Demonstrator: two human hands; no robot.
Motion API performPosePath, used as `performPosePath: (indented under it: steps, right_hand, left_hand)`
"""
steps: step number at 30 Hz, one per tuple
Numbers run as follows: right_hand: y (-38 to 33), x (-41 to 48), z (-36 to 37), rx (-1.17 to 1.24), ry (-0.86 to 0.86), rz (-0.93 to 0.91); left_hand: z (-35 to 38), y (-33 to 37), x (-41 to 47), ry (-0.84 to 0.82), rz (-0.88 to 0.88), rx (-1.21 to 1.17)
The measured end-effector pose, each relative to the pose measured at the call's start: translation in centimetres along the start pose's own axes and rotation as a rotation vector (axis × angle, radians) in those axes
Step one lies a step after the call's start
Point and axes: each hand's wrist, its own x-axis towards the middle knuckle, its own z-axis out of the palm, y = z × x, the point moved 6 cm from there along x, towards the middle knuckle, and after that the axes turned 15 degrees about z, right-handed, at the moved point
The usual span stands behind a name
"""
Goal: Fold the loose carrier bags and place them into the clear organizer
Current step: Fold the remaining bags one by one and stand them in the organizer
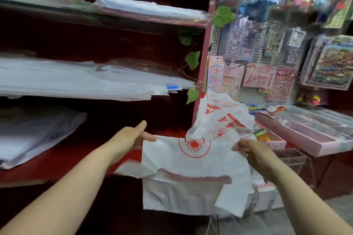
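One head-worn wide-angle view, looking forward and a little down along both forearms, left hand (136, 137) and right hand (250, 150) close under the lens with the carrier bag (191, 160) between them, dark red shelving (133, 44) near and dead ahead, pegboard display (252, 91) off right.

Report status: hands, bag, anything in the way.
The left hand and right hand pinch opposite edges of the white carrier bag. Bag spread in the air, top flapping, not yet folded. The clear organizer sits right of it, nothing between.
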Motion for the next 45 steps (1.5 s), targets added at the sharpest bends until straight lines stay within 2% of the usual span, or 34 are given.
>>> performPosePath:
  steps: [2,6,12,19,25,29,34,41,43,45]
  right_hand:
    - [-0.7,-0.4,0.2,-0.062,0.033,-0.067]
    - [-1.6,-0.6,0.1,0.013,0.026,-0.141]
    - [-1.5,0.1,0.8,0.076,0.047,-0.151]
    - [-0.5,2.2,1.3,0.025,0.109,-0.124]
    - [1.6,6.4,4.6,-0.069,0.131,-0.053]
    - [1.9,10.2,7.6,-0.125,0.217,-0.016]
    - [1.4,15.4,11.7,-0.275,0.272,-0.002]
    - [2.7,20.2,15.6,-0.504,0.302,0.009]
    - [3.1,20.9,16.5,-0.618,0.306,-0.012]
    - [3.0,20.9,17.7,-0.834,0.364,-0.121]
  left_hand:
    - [0.1,0.4,0.3,0.095,0.086,0.085]
    - [-0.4,1.5,0.6,0.260,0.245,0.145]
    - [-0.4,0.9,0.6,0.184,0.163,-0.092]
    - [-0.6,-1.2,0.8,0.066,0.085,-0.011]
    - [-3.5,-5.7,1.1,0.232,0.008,0.067]
    - [-5.9,-8.3,2.6,0.352,-0.020,0.158]
    - [-9.1,-11.7,5.3,0.498,-0.062,0.316]
    - [-11.5,-16.0,7.4,0.562,-0.137,0.410]
    - [-11.9,-17.1,7.5,0.565,-0.174,0.489]
    - [-11.6,-17.3,7.5,0.510,-0.196,0.667]
